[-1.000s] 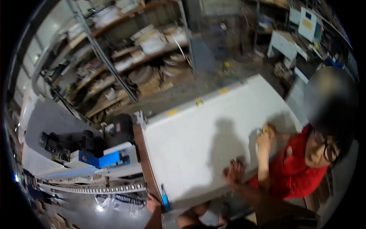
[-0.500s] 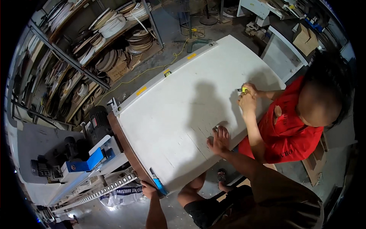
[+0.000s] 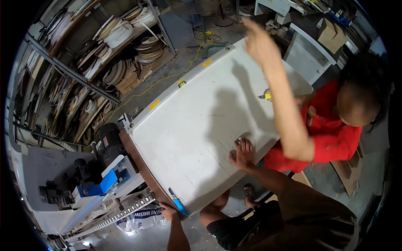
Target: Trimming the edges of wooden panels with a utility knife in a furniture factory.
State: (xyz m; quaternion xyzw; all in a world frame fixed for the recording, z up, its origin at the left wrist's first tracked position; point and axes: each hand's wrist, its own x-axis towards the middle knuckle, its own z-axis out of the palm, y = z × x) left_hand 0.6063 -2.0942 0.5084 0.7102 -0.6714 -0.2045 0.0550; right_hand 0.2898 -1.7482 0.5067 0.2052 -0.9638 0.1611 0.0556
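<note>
The large white board (image 3: pixel 188 129) is laid flat over the machine table (image 3: pixel 96 196). Its near corner is gripped by the left hand (image 3: pixel 168 210); the right hand (image 3: pixel 242 153) is pressed flat, fingers spread, on its near edge. A co-worker's raised hand (image 3: pixel 260 42) is held open above the far end.

one head-worn fisheye view looks steeply down onto the white panel (image 3: pixel 197 129).

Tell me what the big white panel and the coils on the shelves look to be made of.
The white panel looks like a laminated wood board: smooth matte white face, brown core showing along its near edge. The person's right hand lies flat on it; the left hand grips the corner by a blue tool. The coils look like thin edge-banding strip, plastic or veneer; hard to tell which.
</note>
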